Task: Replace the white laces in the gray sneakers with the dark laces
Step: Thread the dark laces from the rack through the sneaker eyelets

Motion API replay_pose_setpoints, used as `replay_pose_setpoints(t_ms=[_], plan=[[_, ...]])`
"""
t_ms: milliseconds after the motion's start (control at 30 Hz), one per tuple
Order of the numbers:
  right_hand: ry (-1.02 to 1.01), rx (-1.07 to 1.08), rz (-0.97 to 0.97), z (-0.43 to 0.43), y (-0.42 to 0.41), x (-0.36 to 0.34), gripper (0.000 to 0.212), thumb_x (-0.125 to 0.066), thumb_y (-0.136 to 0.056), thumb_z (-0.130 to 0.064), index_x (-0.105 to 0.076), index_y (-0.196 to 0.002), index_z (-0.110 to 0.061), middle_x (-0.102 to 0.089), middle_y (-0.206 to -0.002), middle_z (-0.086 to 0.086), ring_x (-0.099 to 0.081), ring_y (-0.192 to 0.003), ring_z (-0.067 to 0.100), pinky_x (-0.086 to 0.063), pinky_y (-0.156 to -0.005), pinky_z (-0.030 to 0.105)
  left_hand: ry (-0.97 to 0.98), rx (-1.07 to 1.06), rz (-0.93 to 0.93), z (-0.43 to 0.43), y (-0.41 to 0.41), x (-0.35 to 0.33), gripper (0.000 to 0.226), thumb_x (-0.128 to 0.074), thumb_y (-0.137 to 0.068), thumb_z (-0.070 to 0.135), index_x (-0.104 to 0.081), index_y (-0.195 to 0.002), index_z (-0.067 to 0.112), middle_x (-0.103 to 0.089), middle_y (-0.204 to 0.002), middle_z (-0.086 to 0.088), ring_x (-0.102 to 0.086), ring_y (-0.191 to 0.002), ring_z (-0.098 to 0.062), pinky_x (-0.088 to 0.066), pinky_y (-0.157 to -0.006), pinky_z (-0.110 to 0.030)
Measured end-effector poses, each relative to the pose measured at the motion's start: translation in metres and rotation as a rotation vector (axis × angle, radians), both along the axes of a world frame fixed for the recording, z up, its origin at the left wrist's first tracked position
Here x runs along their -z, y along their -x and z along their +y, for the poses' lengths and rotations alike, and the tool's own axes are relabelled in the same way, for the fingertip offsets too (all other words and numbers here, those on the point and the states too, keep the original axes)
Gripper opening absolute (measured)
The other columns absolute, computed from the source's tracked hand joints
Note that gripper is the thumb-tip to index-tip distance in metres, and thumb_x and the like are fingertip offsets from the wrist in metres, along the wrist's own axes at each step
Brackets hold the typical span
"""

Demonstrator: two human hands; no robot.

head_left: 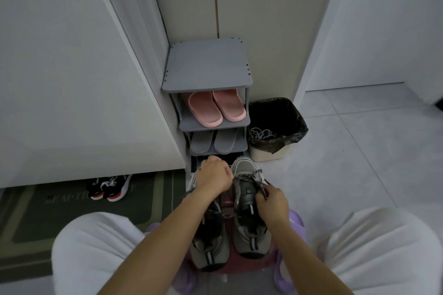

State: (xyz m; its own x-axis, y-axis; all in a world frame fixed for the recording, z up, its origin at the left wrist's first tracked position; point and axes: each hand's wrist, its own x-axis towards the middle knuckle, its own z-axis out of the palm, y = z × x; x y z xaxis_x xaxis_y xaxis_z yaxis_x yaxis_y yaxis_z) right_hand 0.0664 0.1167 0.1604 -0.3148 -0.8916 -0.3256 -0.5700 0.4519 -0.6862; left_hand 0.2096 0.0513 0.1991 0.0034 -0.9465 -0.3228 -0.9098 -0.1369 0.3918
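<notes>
From the head view, my left hand [214, 175] is curled into a fist above the toe of the left gray sneaker [209, 250], and I cannot tell what it holds. My right hand [274, 201] pinches a dark lace [249, 177] at the side of the right gray sneaker [250, 232], where it crosses the tongue. Both sneakers sit side by side between my knees, toes toward the shoe rack [207, 64]; pale cords lie in the trash bin [268, 153].

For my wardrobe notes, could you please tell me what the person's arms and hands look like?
Left arm and right arm are bare, no sleeves in view. The left hand and right hand wear no gloves; no watch or ring shows.
</notes>
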Motion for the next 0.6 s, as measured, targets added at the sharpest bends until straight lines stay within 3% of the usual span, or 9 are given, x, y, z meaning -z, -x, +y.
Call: replay_pose_setpoints(t_ms=[100, 167, 300, 400, 500, 600], plan=[[-0.005, -0.009, -0.014, 0.000, 0.002, -0.002, 0.017, -0.049, -0.089, -0.008, -0.065, -0.090, -0.003, -0.060, -0.080, 0.010, -0.049, -0.062, 0.019, -0.035, -0.056, 0.026, -0.002, -0.057, 0.044, 0.010, -0.033, -0.006, 0.023, -0.063, -0.086, 0.024, -0.057, -0.064, 0.029, -0.056, -0.111, 0.001, -0.054, -0.099, -0.015, -0.048, -0.084, -0.031], [-0.022, 0.001, -0.030, -0.001, 0.004, -0.002, 0.018, -0.050, -0.089, -0.009, -0.065, -0.095, -0.004, -0.061, -0.081, 0.009, -0.050, -0.067, 0.022, -0.035, -0.058, 0.025, -0.035, -0.158, 0.111, 0.017, -0.061, -0.009, 0.023, -0.065, -0.086, 0.019, -0.057, -0.066, 0.028, -0.063, -0.097, 0.002, -0.058, -0.085, -0.010, -0.048, -0.077, -0.025], [-0.083, 0.056, -0.121, -0.006, 0.004, -0.001, 0.021, -0.056, -0.085, -0.012, -0.066, -0.104, -0.008, -0.060, -0.082, 0.004, -0.053, -0.075, 0.021, -0.037, -0.065, 0.024, -0.170, -0.329, 0.211, 0.035, -0.110, -0.005, 0.014, -0.068, -0.085, 0.017, -0.062, -0.073, 0.021, -0.067, -0.085, 0.000, -0.061, -0.077, -0.011, -0.050, -0.078, -0.028], [-0.097, 0.064, -0.125, -0.009, 0.001, -0.002, 0.028, -0.065, -0.083, -0.026, -0.066, -0.106, -0.009, -0.064, -0.089, 0.002, -0.056, -0.079, 0.018, -0.038, -0.069, 0.023, -0.251, -0.256, 0.154, 0.045, -0.108, 0.003, 0.015, -0.068, -0.085, 0.021, -0.065, -0.070, 0.024, -0.070, -0.087, 0.001, -0.064, -0.081, -0.012, -0.051, -0.076, -0.028], [-0.079, 0.069, -0.122, -0.009, 0.002, -0.002, 0.036, -0.069, -0.081, -0.038, -0.066, -0.102, -0.010, -0.066, -0.087, 0.001, -0.058, -0.077, 0.017, -0.041, -0.068, 0.024, -0.128, -0.129, -0.121, 0.044, -0.089, 0.000, 0.018, -0.060, -0.086, 0.028, -0.064, -0.069, 0.024, -0.066, -0.090, 0.002, -0.062, -0.094, -0.020, -0.052, -0.086, -0.040], [-0.048, 0.083, -0.135, -0.007, 0.002, 0.000, 0.033, -0.064, -0.085, -0.039, -0.068, -0.104, -0.011, -0.066, -0.086, -0.001, -0.058, -0.077, 0.014, -0.041, -0.063, 0.023, 0.059, -0.029, -0.261, 0.040, -0.064, -0.010, 0.030, -0.055, -0.089, 0.038, -0.061, -0.110, 0.017, -0.054, -0.120, -0.005, -0.051, -0.114, -0.025, -0.045, -0.094, -0.040]])
